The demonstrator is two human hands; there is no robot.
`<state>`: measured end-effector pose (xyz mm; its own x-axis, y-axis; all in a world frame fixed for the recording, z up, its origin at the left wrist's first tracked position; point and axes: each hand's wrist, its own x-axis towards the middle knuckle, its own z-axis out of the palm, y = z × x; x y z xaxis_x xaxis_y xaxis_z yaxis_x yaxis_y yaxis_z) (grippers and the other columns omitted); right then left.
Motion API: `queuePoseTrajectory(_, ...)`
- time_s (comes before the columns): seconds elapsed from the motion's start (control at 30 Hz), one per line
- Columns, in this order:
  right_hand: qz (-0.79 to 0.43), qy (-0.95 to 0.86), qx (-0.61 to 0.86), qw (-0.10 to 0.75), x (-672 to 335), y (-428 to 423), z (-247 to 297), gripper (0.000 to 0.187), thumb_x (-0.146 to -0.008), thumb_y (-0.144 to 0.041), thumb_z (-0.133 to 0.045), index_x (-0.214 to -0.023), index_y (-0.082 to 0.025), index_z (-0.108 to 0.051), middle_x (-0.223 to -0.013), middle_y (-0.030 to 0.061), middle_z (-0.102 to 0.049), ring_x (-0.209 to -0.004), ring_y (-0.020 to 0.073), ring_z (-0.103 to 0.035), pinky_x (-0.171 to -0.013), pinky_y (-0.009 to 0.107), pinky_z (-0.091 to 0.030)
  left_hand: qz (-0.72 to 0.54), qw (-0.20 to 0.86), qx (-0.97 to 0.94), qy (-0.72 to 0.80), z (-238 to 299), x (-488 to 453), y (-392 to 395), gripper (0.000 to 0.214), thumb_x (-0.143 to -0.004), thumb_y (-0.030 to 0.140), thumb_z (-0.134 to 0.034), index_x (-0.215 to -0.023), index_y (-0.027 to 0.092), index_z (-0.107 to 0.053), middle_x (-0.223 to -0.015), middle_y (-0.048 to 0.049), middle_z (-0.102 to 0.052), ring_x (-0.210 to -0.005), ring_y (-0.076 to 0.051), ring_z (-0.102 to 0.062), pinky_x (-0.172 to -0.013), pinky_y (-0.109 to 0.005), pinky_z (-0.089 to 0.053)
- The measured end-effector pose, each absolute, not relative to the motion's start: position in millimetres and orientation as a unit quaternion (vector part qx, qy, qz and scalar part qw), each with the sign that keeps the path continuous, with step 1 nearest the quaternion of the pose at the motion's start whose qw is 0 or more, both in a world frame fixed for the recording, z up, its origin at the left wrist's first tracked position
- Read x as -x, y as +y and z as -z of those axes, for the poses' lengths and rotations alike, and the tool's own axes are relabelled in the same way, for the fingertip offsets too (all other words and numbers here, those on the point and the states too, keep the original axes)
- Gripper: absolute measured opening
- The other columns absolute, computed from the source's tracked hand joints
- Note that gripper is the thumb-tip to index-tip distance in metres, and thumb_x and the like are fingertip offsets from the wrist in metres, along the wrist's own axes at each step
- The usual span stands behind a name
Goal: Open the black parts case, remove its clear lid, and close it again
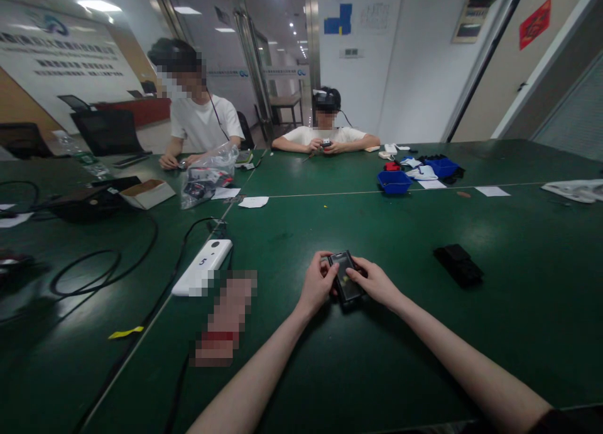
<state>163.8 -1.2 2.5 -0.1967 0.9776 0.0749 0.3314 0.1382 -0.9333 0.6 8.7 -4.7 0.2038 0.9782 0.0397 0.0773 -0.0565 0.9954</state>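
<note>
A small black rectangular case (347, 284) with a glossy, dark top is held between my hands, just over the green table (400, 358). My left hand (322, 278) grips its left edge, thumb lying on the top face. On the other side my right hand (374, 282) holds the right edge, its thumb also on the top. Most of the fingers beneath the case are hidden. Some yellowish marks show on the top face, too dim to make out. To the right of my hands lies a folded black fabric pouch (458, 264), touched by neither hand.
At left lie a white power bank (202, 267) marked 5, a blurred-out flat object (228, 311), black cables (101, 289) and a yellow strip (125, 333). Farther off are a clear plastic bag (207, 176) and a blue tray (394, 182). Two people sit across the table.
</note>
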Motion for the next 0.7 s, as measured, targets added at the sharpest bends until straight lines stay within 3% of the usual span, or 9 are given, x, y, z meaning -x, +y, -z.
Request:
queuePoseTrajectory(0.13, -0.456, -0.652, 0.459, 0.395, -161.7, -4.6, -2.2, 0.055, -0.080, -0.038, -0.053, -0.132, -0.021, -0.042, -0.117, 0.0075, -0.060, -0.099, 0.0213, -0.058, -0.088, 0.037, -0.045, -0.467, 0.532, -0.564, 0.426, 5.1, -1.2, 9.1, 0.034, -0.079, 0.035, -0.054, -0.105, 0.019, -0.039, -0.067, 0.0049, -0.052, -0.040, -0.007, -0.050, -0.035, -0.017, -0.042)
queuePoseTrajectory(0.3, -0.433, -0.660, 0.465, 0.402, -162.7, -4.5, -8.4, 0.059, -0.082, -0.035, -0.050, -0.137, -0.022, -0.034, -0.127, 0.0075, -0.052, -0.108, 0.0213, -0.053, -0.092, 0.037, -0.042, -0.465, 0.556, -0.553, 0.411, 1.7, -3.6, 7.7, 0.040, -0.080, 0.040, -0.052, -0.110, 0.020, -0.035, -0.071, 0.0044, -0.052, -0.044, -0.006, -0.051, -0.037, -0.017, -0.043)
queuePoseTrajectory(0.5, -0.117, -0.680, 0.615, 0.381, -215.4, 17.6, -26.3, 0.053, -0.082, -0.031, -0.043, -0.133, -0.016, -0.038, -0.120, 0.0134, -0.054, -0.108, 0.0261, -0.049, -0.092, 0.042, -0.038, -0.459, 0.570, -0.530, 0.429, -2.9, -4.5, 5.7, 0.047, -0.080, 0.043, -0.050, -0.116, 0.020, -0.031, -0.074, 0.0031, -0.047, -0.057, -0.009, -0.054, -0.040, -0.018, -0.046)
queuePoseTrajectory(0.6, 0.045, -0.657, 0.696, 0.286, -253.3, 28.2, -26.1, 0.046, -0.082, -0.027, -0.042, -0.125, -0.009, -0.043, -0.115, 0.0188, -0.055, -0.099, 0.0304, -0.050, -0.084, 0.044, -0.039, -0.447, 0.571, -0.539, 0.429, -2.7, -4.2, 5.3, 0.044, -0.080, 0.042, -0.048, -0.115, 0.020, -0.033, -0.074, 0.0028, -0.047, -0.057, -0.009, -0.053, -0.040, -0.016, -0.045)
queuePoseTrajectory(0.7, 0.134, -0.660, 0.718, 0.174, -275.5, 32.6, -20.4, 0.035, -0.083, -0.022, -0.037, -0.112, -0.010, -0.051, -0.112, 0.0193, -0.055, -0.093, 0.0305, -0.050, -0.077, 0.042, -0.039, -0.438, 0.569, -0.548, 0.429, -1.7, -4.2, 5.1, 0.043, -0.080, 0.042, -0.048, -0.114, 0.019, -0.035, -0.074, 0.0028, -0.046, -0.057, -0.009, -0.053, -0.040, -0.015, -0.044)
